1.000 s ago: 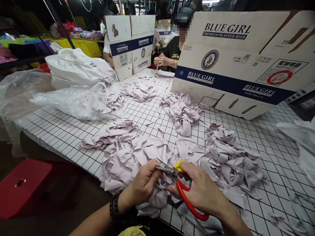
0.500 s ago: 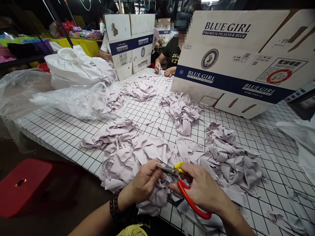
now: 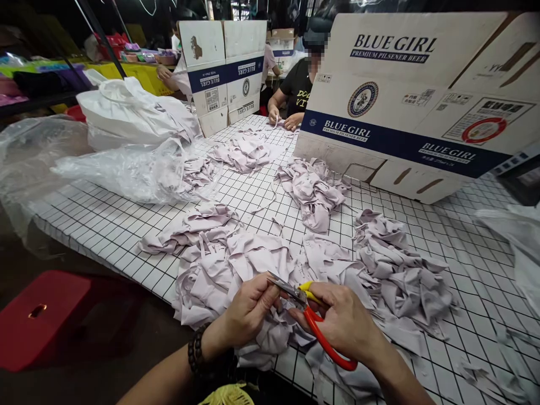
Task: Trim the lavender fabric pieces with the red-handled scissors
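My right hand point(image 3: 348, 320) is wrapped round the handles of a pair of scissors point(image 3: 324, 341), one handle red and the other yellow. The scissors' metal blades point left and lie nearly together. At their tips, my left hand point(image 3: 248, 309) has thumb and fingers pinched together; what they hold is hidden, too small to make out. Beneath both hands spreads a heap of pale lilac fabric pieces point(image 3: 257, 256). A second fabric pile point(image 3: 405, 275) lies to the right of it, and another fabric bundle point(image 3: 312, 194) sits farther back.
The grid-patterned table point(image 3: 139, 236) carries two upright beer cartons, a large carton point(image 3: 392, 90) at right and a smaller carton point(image 3: 242, 79) behind. Clear plastic bags point(image 3: 122, 171) lie at left. A red stool point(image 3: 42, 320) stands beside the table. A co-worker point(image 3: 291, 93) handles fabric across it.
The scissors' blades have come closer together, and the red handle has drawn in toward the yellow one. My left hand stays almost in place. At the far left, a person's arm has shifted left.
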`<state>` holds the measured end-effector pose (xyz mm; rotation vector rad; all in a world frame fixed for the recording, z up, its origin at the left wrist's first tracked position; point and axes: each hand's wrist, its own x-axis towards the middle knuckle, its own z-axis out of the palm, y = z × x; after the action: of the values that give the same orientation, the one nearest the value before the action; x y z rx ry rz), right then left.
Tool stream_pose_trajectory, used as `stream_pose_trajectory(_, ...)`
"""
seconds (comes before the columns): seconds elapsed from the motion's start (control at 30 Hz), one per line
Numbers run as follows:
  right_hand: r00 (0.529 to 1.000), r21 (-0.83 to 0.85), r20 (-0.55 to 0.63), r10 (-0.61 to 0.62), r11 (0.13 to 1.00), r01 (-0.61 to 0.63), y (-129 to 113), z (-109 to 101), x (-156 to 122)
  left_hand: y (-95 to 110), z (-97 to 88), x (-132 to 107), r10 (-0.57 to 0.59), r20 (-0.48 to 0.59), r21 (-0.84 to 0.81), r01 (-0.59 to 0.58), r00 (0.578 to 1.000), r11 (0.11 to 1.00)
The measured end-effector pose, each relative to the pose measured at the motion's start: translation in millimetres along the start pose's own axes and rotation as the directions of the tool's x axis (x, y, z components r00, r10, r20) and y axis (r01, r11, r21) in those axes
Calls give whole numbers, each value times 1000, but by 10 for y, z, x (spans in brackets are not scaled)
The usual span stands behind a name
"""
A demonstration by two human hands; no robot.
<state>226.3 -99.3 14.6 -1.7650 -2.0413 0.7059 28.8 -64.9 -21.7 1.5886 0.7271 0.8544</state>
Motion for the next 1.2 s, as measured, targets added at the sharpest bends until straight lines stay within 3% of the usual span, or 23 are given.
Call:
stream_pose_trajectory(0.23, 999, 56, -21, -31, 998, 32, 87, 79, 9, -1, 4, -9, -51, 4, -66, 51, 999, 997)
stream_pose_trajectory(0.4, 984, 315, 153, 89, 940, -134, 174, 142, -5, -1, 16, 10, -91, -29, -104, 87, 995, 991)
stream_pose_trajectory(0.47, 967, 543, 246, 59, 819, -188, 193, 160, -20, -11, 32, 22, -99, -25, -112, 95, 995, 989)
stream_pose_trajectory(0.57, 962, 805, 272, 18, 544, -237, 167, 217, -29, -23, 86, 33, -54, -26, -71, 52, 998, 996)
stream_pose_trajectory(0.7, 939, 882, 266, 220, 337, -329, 33, 342, 5, -10, 197, 8, 100, 66, 187, -111, 993, 976)
stream_pose_trajectory(0.8, 909, 917, 293, 298, 180, -355, -59, 416, 44, 9, 246, -45, 153, 142, 348, -194, 978, 917)
stream_pose_trajectory(0.9, 875, 925, 345, 340, 34, -378, -70, 461, 71, 15, 231, -100, 138, 116, 362, -172, 984, 916)
stream_pose_trajectory(0.97, 867, 925, 361, 344, -12, -380, -32, 467, 82, 17, 199, -118, 109, 59, 307, -122, 992, 944)
stream_pose_trajectory(1.03, 891, 931, 325, 316, 57, -360, 24, 431, 85, 31, 167, -118, 85, 13, 225, -86, 996, 971)
stream_pose_trajectory(1.07, 912, 929, 283, 298, 153, -338, 54, 394, 82, 44, 153, -111, 81, -1, 187, -79, 997, 979)
stream_pose_trajectory(1.13, 948, 861, 177, 264, 425, -279, 105, 282, 57, 81, 132, -94, 83, -16, 146, -79, 996, 986)
stream_pose_trajectory(1.2, 964, 692, 109, 242, 678, -249, 134, 148, 5, 121, 118, -78, 92, -25, 141, -88, 995, 986)
